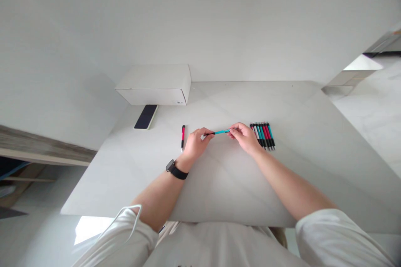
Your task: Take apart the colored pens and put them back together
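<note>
Left fingers (pixel 209 131) and right fingers (pixel 233 129) pinch teal pen (pixel 222 132).

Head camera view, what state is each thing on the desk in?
Teal pen, held level between both hands.
Left hand, gripping the pen's dark tip end.
Right hand, gripping the pen's other end.
Red pen, lying apart from the others.
Row of pens, lying side by side.
Phone, dark, lying flat.
White box, closed.
Wristwatch, worn.

White table (pixel 275 100); row of pens (pixel 262 135); phone (pixel 145 117); box (pixel 153 85)
</note>
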`<action>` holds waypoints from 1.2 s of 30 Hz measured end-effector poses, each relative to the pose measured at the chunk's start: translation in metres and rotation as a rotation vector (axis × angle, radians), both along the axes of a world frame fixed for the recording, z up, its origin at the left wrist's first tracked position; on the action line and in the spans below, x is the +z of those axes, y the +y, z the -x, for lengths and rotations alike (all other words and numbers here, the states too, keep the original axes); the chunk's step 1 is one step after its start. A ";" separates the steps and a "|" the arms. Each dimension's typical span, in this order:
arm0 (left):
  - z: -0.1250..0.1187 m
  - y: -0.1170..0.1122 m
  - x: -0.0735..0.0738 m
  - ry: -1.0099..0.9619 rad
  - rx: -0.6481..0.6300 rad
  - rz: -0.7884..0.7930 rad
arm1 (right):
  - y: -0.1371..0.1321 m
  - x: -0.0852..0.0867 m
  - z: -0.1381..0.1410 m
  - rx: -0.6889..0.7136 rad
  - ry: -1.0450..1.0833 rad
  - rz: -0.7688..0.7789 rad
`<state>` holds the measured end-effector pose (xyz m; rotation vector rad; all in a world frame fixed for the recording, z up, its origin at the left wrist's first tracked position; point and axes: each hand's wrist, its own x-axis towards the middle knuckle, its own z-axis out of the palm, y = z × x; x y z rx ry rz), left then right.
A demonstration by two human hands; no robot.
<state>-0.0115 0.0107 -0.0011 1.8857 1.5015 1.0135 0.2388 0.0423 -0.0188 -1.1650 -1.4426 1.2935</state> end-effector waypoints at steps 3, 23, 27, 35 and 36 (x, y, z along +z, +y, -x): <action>0.001 0.001 -0.001 -0.039 0.021 0.026 | -0.002 -0.001 -0.001 -0.024 -0.096 -0.085; 0.000 0.002 -0.004 -0.174 0.013 0.019 | -0.008 0.013 -0.002 0.016 -0.357 -0.191; 0.001 0.003 -0.006 -0.157 0.033 0.029 | -0.008 0.017 -0.002 -0.021 -0.371 -0.322; 0.002 0.004 -0.008 -0.175 0.032 0.012 | -0.009 0.017 -0.006 0.051 -0.381 -0.138; 0.002 0.004 -0.008 -0.176 0.032 0.013 | -0.009 0.017 -0.005 0.057 -0.386 -0.147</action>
